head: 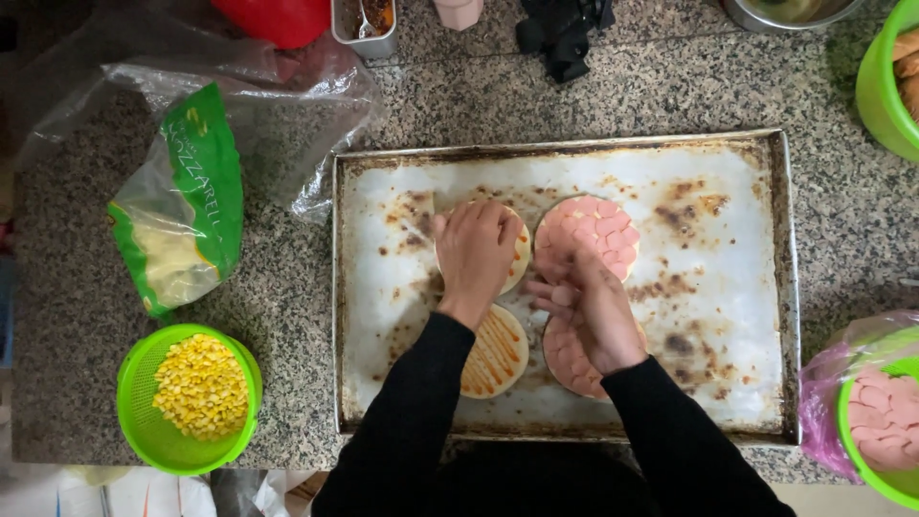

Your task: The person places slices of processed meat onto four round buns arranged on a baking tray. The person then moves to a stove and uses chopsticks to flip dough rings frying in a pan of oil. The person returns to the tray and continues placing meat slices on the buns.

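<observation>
Speckled granite tabletop [287,306] seen from above, crowded with pizza toppings. At the near left stands a green strainer basket [134,421] of yellow corn kernels [201,385]. Beyond it lies an opened green and clear bag of shredded cheese [182,215]. In the middle sits a large, stained metal baking tray [708,287] carrying 4 small round dough bases set in a square. The left hand [474,251], in a black sleeve, lies palm down with a released grip on the far left base [520,257], covering most of it. Just near of it, the near left base [498,352] shows orange sauce stripes. The right hand [589,306] hovers over the near right base [565,359]; its fingers appear to pinch pink sausage slices [560,295], though the grip is hard to read. The far right base [598,230] is covered with pink slices. At the near right edge, a green basket [862,469] in a plastic bag holds more pink slices [885,416].
</observation>
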